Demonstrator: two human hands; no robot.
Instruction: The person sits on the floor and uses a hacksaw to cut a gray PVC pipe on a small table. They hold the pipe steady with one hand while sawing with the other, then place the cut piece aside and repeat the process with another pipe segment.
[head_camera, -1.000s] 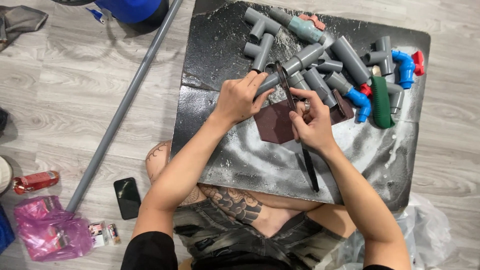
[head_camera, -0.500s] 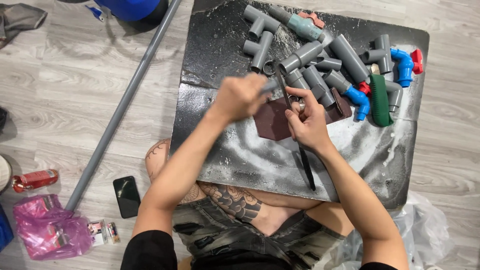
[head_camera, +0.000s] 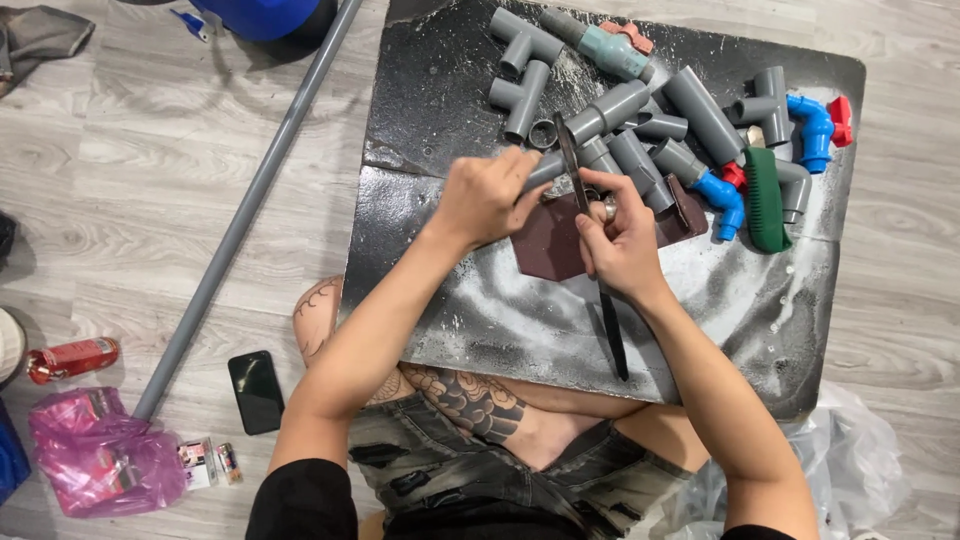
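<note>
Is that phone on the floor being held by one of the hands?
No. The black phone lies alone on the wooden floor, while the left hand and right hand work on the dark board.

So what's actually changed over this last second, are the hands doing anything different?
Little has changed. The left hand shifted slightly on the grey pipe piece it grips, and the right hand kept the long dark file against it, moving only a touch. The pile of pipe fittings, the dark board and the phone stayed put.
</note>
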